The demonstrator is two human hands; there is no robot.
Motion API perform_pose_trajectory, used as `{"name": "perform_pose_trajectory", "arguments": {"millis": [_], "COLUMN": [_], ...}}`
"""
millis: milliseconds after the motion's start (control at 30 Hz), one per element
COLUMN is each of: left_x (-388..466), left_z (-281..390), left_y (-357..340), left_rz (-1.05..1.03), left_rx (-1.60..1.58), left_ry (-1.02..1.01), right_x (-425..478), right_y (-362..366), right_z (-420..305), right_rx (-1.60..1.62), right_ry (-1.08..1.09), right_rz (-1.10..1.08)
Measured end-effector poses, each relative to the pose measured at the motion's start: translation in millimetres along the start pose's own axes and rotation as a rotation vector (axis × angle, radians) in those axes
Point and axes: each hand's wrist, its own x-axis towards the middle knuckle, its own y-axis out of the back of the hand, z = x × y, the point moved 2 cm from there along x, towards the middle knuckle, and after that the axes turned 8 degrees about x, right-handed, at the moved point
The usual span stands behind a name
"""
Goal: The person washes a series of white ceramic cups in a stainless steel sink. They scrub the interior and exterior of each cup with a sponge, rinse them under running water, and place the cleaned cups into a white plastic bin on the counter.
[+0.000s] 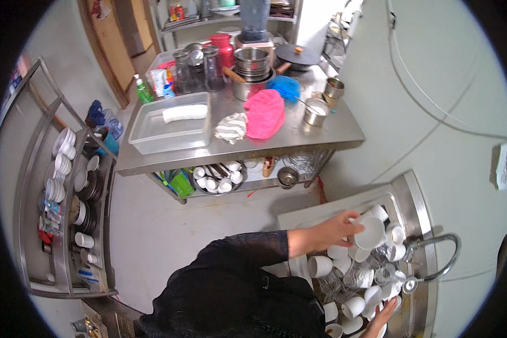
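Note:
My left hand (347, 230) grips a white bowl (369, 233) by its near side, above the left end of a stainless steel sink (418, 198). Beneath it, white ceramic cups (355, 307) and clear glasses (357, 274) crowd together, many tipped on their sides. Lower in the picture, my right hand (382, 319) reaches among the cups at the other end of the pile. Its fingers lie against white crockery; whether they close on a piece is unclear. A curved metal faucet (454, 253) arches over the pile from the wall side.
A steel table (245, 148) carries a clear plastic tub (169, 122), a pink cloth (265, 114), stacked steel pots (252, 63) and a lidded pan (298, 55). Under it sits a basin of white cups (219, 179). A metal rack (63, 236) with stacked dishes stands at left.

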Motion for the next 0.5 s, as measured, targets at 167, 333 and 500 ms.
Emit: {"name": "perform_pose_trajectory", "arguments": {"millis": [167,333,500], "left_x": [-74,-164,-231], "left_z": [76,155,198], "left_y": [130,249,386], "left_rz": [0.318,0.775,1.105], "left_rx": [-0.093,-0.090,-0.070], "left_ry": [-0.243,-0.443,-0.608], "right_x": [65,64,74], "right_y": [-4,-7,-111], "right_z": [113,120,105], "right_rx": [-0.539,-0.201,-0.281], "right_ry": [0.444,0.034,-0.032], "right_rz": [0.015,-0.023,-0.071]}}
